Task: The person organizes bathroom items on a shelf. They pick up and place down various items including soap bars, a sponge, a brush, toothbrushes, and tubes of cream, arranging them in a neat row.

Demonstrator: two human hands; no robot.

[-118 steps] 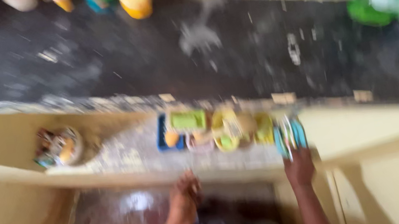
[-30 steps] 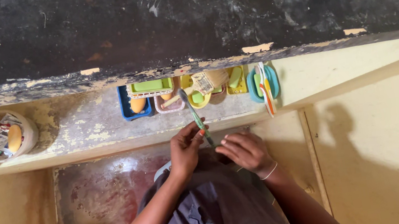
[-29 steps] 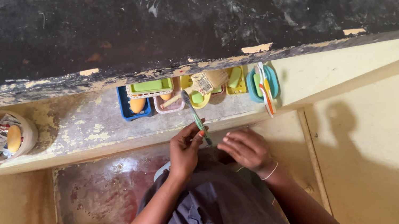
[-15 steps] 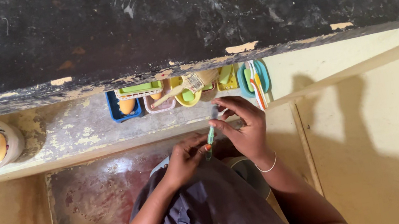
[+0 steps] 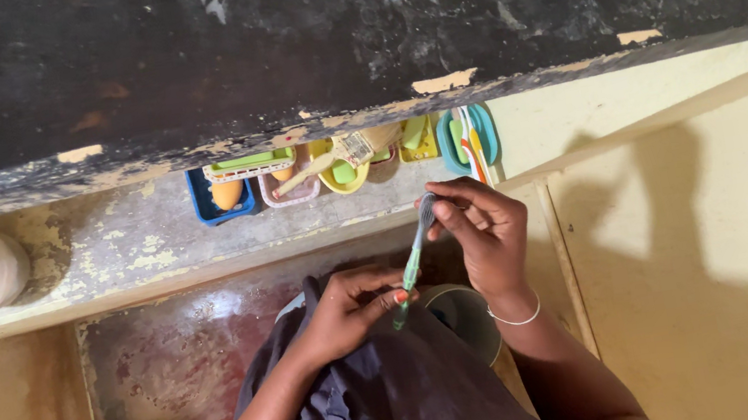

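Toothbrush (image 5: 415,256) sits slanted between my hands above the bucket (image 5: 461,319), my left hand (image 5: 342,311) pinching its handle end to steady it while my right hand (image 5: 481,227) closes its grip round the bristle head, near the shelf (image 5: 128,251) of small tubs.

Person, seen from above by the head camera.

- Garment (image 5: 404,387): dark grey-blue fabric, loosely creased, covering the torso and lap at the lower middle of the view. A curved seam near the bottom edge carries a row of small white stitches or dots. A thin dark line, like a clip or pin, lies across the cloth just above that seam.
- Arms: 2, both bare from the frame edge to the wrist; no sleeves visible.
- Left hand (image 5: 340,312): bare, no rings or bands seen.
- Right hand (image 5: 489,231): bare; 1 thin, pale bangle (image 5: 514,318) circles the wrist.
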